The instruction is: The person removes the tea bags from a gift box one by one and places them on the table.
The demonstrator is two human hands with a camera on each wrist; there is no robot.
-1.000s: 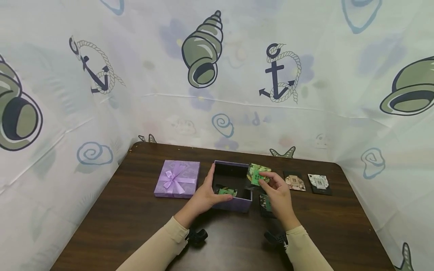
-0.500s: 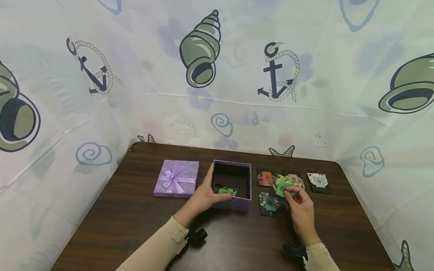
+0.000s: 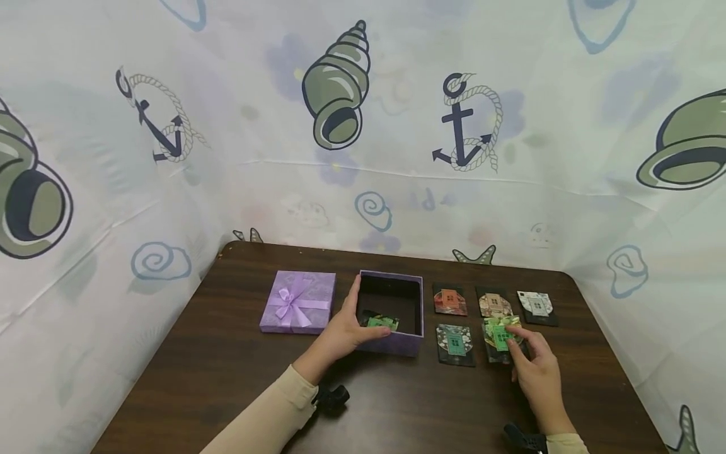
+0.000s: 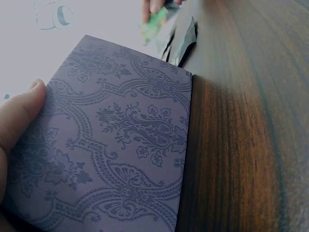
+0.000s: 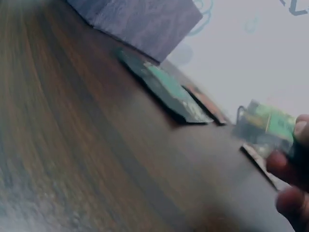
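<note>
My left hand point(image 3: 343, 332) holds an uncovered purple gift box point(image 3: 399, 345) at its left front corner, thumb on the front rim and fingers along the left side. In the left wrist view the thumb lies at the edge of the patterned box wall point(image 4: 120, 135). One small packet with a green label point(image 3: 379, 321) lies inside the box. To the right, my right hand point(image 3: 539, 372) pinches another green-labelled packet point(image 3: 496, 335) by its right edge. This packet is just in front of the beige-labelled one; whether it touches the table is unclear.
Left of the box lies its purple lid point(image 3: 297, 302) with a ribbon bow. Flat on the dark wooden table point(image 3: 238, 378) are packets with red point(image 3: 450, 299), teal point(image 3: 455, 345), beige point(image 3: 495, 304) and white point(image 3: 536, 307) labels. A patterned cloth point(image 3: 408, 145) hangs behind.
My right hand has carried the green-labelled packet from the box's right edge, rightward past the teal-labelled packet, to in front of the beige-labelled one. My left hand has stayed on the box.
</note>
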